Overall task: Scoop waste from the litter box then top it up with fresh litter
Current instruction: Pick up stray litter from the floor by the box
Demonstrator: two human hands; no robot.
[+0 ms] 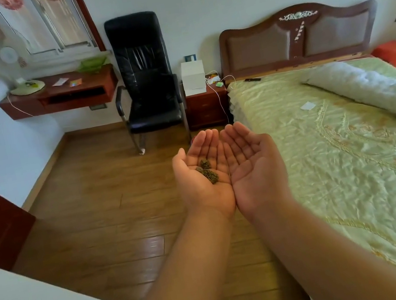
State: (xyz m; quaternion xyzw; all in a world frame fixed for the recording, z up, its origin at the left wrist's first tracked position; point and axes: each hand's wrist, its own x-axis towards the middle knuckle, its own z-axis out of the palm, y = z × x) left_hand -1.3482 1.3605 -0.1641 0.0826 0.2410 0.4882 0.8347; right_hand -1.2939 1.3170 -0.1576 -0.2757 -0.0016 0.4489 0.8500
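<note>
Together, upturned hands (228,165) cradle small, dark, crumbly clumps (207,172).

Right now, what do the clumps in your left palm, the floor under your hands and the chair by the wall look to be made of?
Clumps: dark, grainy, matte lumps, probably clumped litter, though the view cannot confirm it; they rest on the open left hand.
Floor: wood or wood-look planks, semi-gloss, with visible seams and grain.
Chair: black leather or faux leather, shiny and creased, on a metal frame.
</note>
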